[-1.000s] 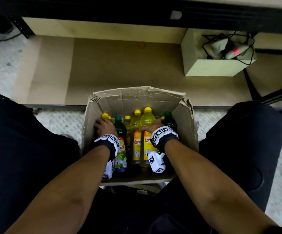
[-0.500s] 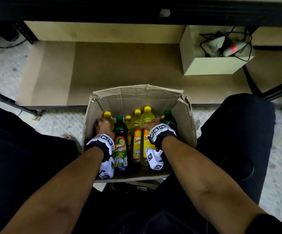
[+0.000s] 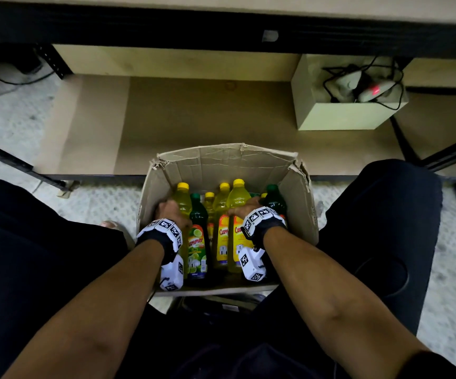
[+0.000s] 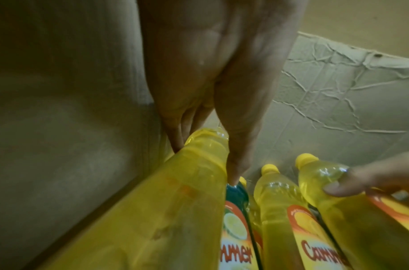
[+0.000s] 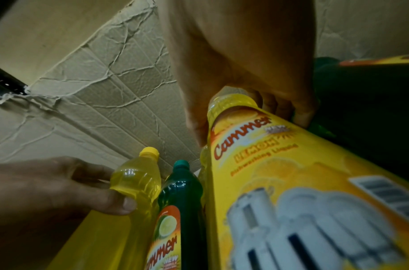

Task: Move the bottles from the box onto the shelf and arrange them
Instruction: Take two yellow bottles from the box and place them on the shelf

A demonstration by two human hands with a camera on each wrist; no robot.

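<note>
Hands are both down in the cardboard box [image 3: 221,162] on the floor, just in front of the low shelf [image 3: 194,119]. From above you mostly see knuckles, but the wrist cams show the actual grabs: left hand [image 3: 170,212] has thumb and fingers wrapped round the shoulder of a yellow bottle [image 4: 175,201] by the left wall, right hand [image 3: 244,210] is clamped on another yellow bottle's [image 5: 291,173] neck. A green bottle [image 3: 198,236] stands between them.
</note>
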